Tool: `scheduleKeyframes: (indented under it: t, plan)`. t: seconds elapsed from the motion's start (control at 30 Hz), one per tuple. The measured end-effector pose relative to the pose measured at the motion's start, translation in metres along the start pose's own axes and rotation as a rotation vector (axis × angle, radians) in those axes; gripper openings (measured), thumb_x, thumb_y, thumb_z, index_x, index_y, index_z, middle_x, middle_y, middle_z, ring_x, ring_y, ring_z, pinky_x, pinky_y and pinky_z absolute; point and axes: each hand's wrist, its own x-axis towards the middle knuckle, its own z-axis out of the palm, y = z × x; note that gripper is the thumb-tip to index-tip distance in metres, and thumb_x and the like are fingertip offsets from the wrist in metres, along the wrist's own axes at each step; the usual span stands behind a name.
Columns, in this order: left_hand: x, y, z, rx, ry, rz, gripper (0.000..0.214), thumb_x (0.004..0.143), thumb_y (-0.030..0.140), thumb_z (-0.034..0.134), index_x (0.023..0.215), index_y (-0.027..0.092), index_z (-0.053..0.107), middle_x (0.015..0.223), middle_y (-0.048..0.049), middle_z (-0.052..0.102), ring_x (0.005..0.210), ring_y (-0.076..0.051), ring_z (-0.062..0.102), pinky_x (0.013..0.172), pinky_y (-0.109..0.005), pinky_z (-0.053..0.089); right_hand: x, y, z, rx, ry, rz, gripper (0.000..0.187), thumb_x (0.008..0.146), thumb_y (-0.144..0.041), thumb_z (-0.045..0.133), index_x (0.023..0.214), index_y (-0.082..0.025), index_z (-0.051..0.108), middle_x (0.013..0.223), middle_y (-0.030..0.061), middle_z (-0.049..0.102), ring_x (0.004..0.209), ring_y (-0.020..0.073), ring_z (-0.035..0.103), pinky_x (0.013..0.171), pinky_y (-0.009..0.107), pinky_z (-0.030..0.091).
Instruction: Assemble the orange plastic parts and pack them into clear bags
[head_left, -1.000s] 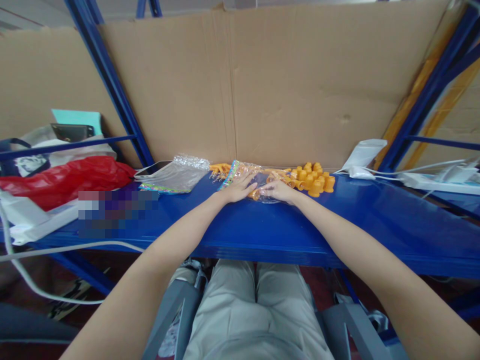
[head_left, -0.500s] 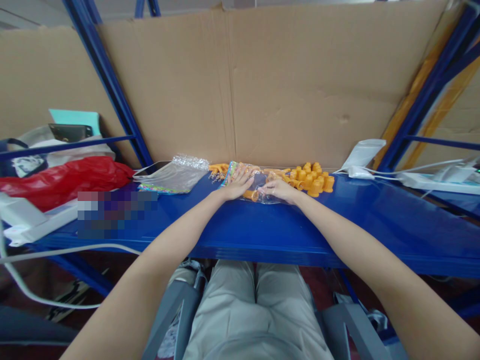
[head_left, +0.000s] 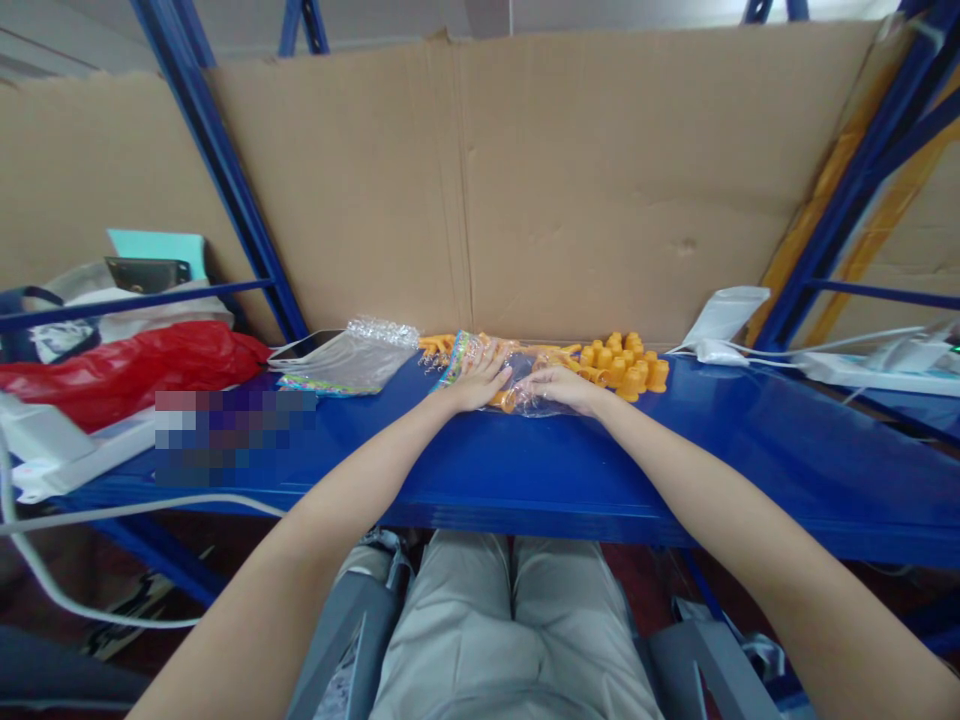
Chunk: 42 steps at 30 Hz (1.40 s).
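- Left hand [head_left: 480, 384]: lay palm down across the clear plastic bag [head_left: 551, 408], close to its colourful printed strip [head_left: 451, 364]; fingers were extended and slightly spread, not clenched
- Right hand [head_left: 561, 386]: fingers were bent in over the opposite part of the bag; whether they pinched the film or an orange piece could not be told
- Bag location: toward the rear of the blue shelf [head_left: 525, 470], in front of the cardboard panel [head_left: 600, 180], between the orange claw-like pieces [head_left: 435, 345] on the left and the orange cups [head_left: 636, 378] on the right
- Contents: an orange tubular piece [head_left: 508, 401] showed between the hands; whether it sat inside the film or beneath it could not be confirmed through the glare
- Adjacent stock: a stack of clear bags [head_left: 364, 367] lay left of the claw-like pieces
- Hazard, as judged: the thin film could crease or tear, should the right fingers tug while the left palm pinned it
- Hazard, as judged: the tubular piece could roll out of reach if the left palm lifted, its sides appearing round
- Hazard, as judged: a sideways sweep of the right hand could topple the cups, which were clustered just beside it
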Motion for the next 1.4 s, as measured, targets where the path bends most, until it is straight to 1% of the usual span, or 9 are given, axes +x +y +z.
scheduleKeyframes:
  t: [0.43,0.67,0.77,0.87,0.97,1.03,1.1,1.23,1.4]
  plan:
    - [0.000,-0.006,-0.002,0.035,0.056,-0.016,0.068,0.094,0.060,0.006,0.155,0.028,0.007,0.161,0.0008,-0.008,0.147,-0.024,-0.010,0.118,-0.050,-0.002,0.004,0.010,0.000,-0.045,-0.081,-0.009,0.016,0.069,-0.032,0.077,0.078,-0.019,0.078,0.089,0.0048,0.075,0.090,0.0189,0.067,0.097,0.039,0.047]
    - [-0.002,-0.003,-0.003,0.052,-0.018,-0.041,0.071,0.094,0.059,0.005,0.155,0.023,0.002,0.160,-0.0041,-0.009,0.146,-0.024,-0.010,0.118,-0.049,0.003,0.006,0.007,0.002,-0.088,-0.063,-0.050,0.013,0.073,-0.025,0.072,0.082,-0.018,0.076,0.086,0.0037,0.075,0.082,0.0161,0.067,0.090,0.035,0.050]
    - [-0.003,0.000,-0.006,0.075,-0.039,-0.081,0.070,0.094,0.058,0.004,0.155,0.024,0.002,0.160,-0.0041,-0.010,0.146,-0.024,-0.011,0.118,-0.052,0.003,0.010,0.005,-0.001,-0.168,0.067,-0.095,0.009,0.078,-0.022,0.065,0.080,-0.017,0.072,0.078,0.0038,0.073,0.070,0.0150,0.066,0.079,0.032,0.053]
    - [-0.006,0.004,-0.011,0.095,-0.065,-0.144,0.069,0.094,0.057,0.003,0.155,0.024,0.000,0.159,-0.0034,-0.011,0.146,-0.025,-0.012,0.117,-0.054,0.003,0.013,0.003,-0.013,-0.337,0.361,-0.159,0.016,0.085,-0.020,0.053,0.076,-0.016,0.066,0.073,0.0050,0.070,0.062,0.0156,0.064,0.071,0.032,0.053]
    - [-0.011,0.006,-0.017,0.107,-0.088,-0.214,0.070,0.093,0.057,0.002,0.155,0.025,-0.001,0.159,-0.0024,-0.011,0.146,-0.027,-0.011,0.116,-0.057,0.006,0.010,0.001,-0.030,-0.500,0.643,-0.242,0.024,0.090,-0.022,0.042,0.096,-0.017,0.064,0.088,0.0079,0.071,0.079,0.0196,0.066,0.076,0.035,0.052]
    - [-0.013,0.005,-0.019,0.110,-0.093,-0.236,0.070,0.092,0.058,0.001,0.155,0.026,-0.001,0.159,-0.0017,-0.011,0.146,-0.027,-0.010,0.116,-0.058,0.006,0.006,0.000,-0.039,-0.664,0.713,-0.241,0.029,0.089,-0.018,0.039,0.104,-0.016,0.064,0.100,0.0111,0.070,0.092,0.0223,0.066,0.085,0.038,0.050]
    - [-0.014,0.004,-0.020,0.112,-0.091,-0.249,0.071,0.092,0.059,0.001,0.154,0.026,-0.001,0.159,-0.0014,-0.011,0.146,-0.028,-0.010,0.116,-0.059,0.006,0.001,0.000,-0.041,-0.839,0.669,-0.155,0.034,0.087,-0.013,0.039,0.108,-0.015,0.065,0.110,0.0135,0.068,0.105,0.0250,0.062,0.093,0.041,0.047]
    - [-0.016,0.001,-0.021,0.124,-0.082,-0.266,0.072,0.091,0.059,0.001,0.155,0.025,0.000,0.159,-0.0008,-0.009,0.146,-0.027,-0.010,0.116,-0.058,0.006,-0.007,0.000,-0.032,-1.080,0.372,0.102,0.043,0.084,-0.018,0.049,0.126,-0.021,0.061,0.134,0.0129,0.058,0.125,0.0352,0.049,0.102,0.060,0.035]
    - [-0.016,0.002,-0.022,0.128,-0.095,-0.275,0.073,0.091,0.059,0.001,0.154,0.024,-0.002,0.159,-0.0011,-0.012,0.146,-0.026,-0.012,0.116,-0.057,0.004,-0.014,-0.006,-0.022,-1.165,0.240,0.150,0.054,0.089,-0.024,0.049,0.142,-0.029,0.046,0.143,0.0116,0.050,0.133,0.0382,0.039,0.107,0.071,0.017]
